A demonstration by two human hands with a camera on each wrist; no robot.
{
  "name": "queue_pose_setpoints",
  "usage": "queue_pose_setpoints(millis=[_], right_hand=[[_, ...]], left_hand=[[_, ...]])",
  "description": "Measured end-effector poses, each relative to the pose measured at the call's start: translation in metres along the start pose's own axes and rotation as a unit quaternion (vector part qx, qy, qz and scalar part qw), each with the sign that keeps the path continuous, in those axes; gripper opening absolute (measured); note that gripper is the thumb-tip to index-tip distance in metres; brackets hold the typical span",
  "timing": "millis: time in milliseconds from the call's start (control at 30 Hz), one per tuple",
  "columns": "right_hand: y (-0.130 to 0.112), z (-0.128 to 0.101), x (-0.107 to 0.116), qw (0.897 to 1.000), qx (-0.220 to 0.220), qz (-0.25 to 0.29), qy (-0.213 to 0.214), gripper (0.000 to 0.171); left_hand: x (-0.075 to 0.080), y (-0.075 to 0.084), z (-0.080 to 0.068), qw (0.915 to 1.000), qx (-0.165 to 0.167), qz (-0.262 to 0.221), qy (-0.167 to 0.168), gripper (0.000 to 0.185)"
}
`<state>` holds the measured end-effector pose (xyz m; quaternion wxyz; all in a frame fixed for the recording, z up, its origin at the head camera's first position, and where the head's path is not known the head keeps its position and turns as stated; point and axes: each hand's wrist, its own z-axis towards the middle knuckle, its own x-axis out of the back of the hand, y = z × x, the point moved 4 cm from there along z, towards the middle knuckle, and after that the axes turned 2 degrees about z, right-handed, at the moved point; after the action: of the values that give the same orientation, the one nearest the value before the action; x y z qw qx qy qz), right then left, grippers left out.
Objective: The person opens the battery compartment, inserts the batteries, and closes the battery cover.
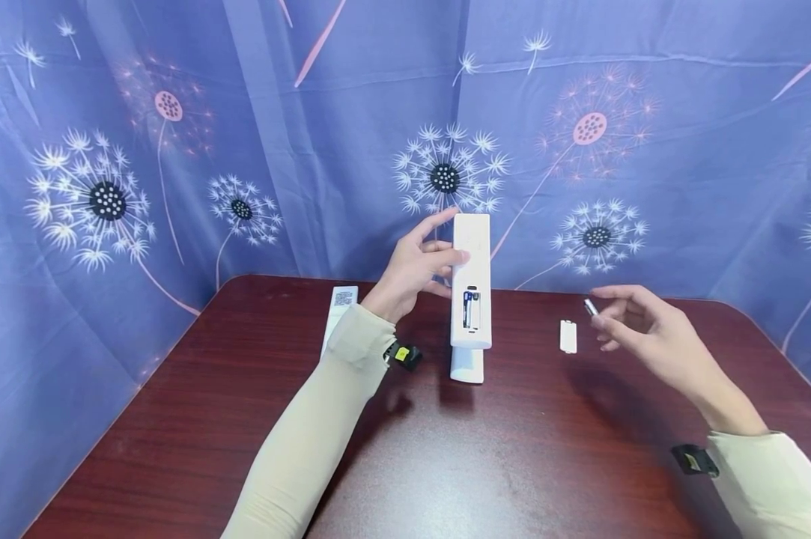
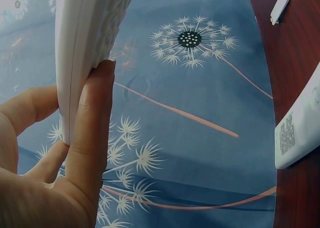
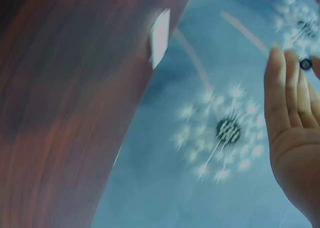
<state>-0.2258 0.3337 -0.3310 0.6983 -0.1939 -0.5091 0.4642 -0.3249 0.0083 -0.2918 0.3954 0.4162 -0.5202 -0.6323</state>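
Observation:
In the head view my left hand [image 1: 415, 266] grips a white remote control [image 1: 474, 273] upright, its back facing me. The battery compartment [image 1: 472, 310] is uncovered, with a blue-and-silver battery inside; whether it holds another, I cannot tell. The left wrist view shows my fingers along the edges of the same remote [image 2: 80, 42]. To the right, my right hand [image 1: 654, 337] pinches a small battery [image 1: 590, 307] between thumb and fingers above the table. The battery's round end [image 3: 305, 64] shows in the right wrist view. Beside that hand lies a white battery cover [image 1: 567, 337].
A second white remote [image 1: 341, 307] lies behind my left forearm. Below the held remote, another white object [image 1: 467, 365] is partly hidden. A small flat white piece [image 2: 280, 5] shows in the left wrist view. The dark red table [image 1: 486, 464] meets a blue patterned curtain [image 1: 351, 150].

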Motion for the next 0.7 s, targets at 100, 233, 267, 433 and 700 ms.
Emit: queue_pose_setpoints(millis=[100, 233, 267, 433, 700], right_hand=[[-0.013, 0.005, -0.008, 1.0, 0.007, 0.017, 0.022, 0.045], [-0.023, 0.01, -0.018, 0.996, 0.027, 0.073, 0.034, 0.045], [-0.024, 0.011, -0.02, 0.995, 0.032, 0.091, 0.034, 0.045], [-0.025, 0.011, -0.026, 0.992, 0.045, 0.111, 0.027, 0.045], [-0.028, 0.017, -0.032, 0.98, 0.054, 0.19, 0.027, 0.038]], left_hand=[[-0.001, 0.001, 0.0, 1.0, -0.004, 0.002, 0.001, 0.075], [-0.001, 0.002, 0.0, 1.0, -0.004, 0.001, -0.001, 0.074], [-0.001, 0.002, 0.0, 1.0, -0.004, 0.0, -0.002, 0.074], [-0.001, 0.003, 0.0, 1.0, -0.004, -0.001, -0.006, 0.074], [-0.001, 0.002, 0.0, 1.0, -0.002, 0.0, -0.007, 0.074]])
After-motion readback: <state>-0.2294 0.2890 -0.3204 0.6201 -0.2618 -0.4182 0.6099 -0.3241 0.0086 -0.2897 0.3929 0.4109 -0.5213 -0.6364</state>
